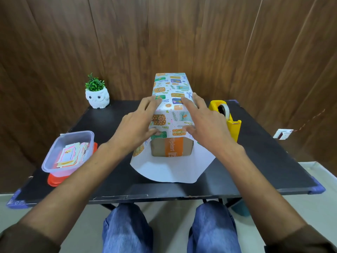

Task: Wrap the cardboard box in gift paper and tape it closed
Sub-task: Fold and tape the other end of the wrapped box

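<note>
- The cardboard box (158, 147) lies between the two hands, lengthwise away from the person. The gift paper (171, 99) is draped over its top and down both sides. Its near end is left bare just below the thumbs.
- The left hand (136, 123) and the right hand (206, 125) are both held flat, with fingers straight and spread. They are pressed on the paper along the left and right top edges, and nothing is gripped by either.
- The step in hand is judged to be smoothing the paper snug around the body of the box before taping.
- Firm creases should be run along the box edges with the fingertips, with even pressure from both sides so the box is not skewed on the sheet.
- The loose white overhang on the near side of the hands should be left level, since it will be needed for the end folds.
- When tape is wanted, the paper is best pinned by the left hand alone. The tape dispenser (231, 125) stands just outside the right hand.
- The seam where the paper's edges meet is not seen. It is possibly under the box or beneath the palms, and whether any tape has been laid cannot be told.
- The far end of the box, beyond the fingertips, is hidden, so the overhang there cannot be judged.
- The outer fingers of the right hand are lost down the side of the box.
- The free end of the tape on the dispenser is hard to make out.
</note>
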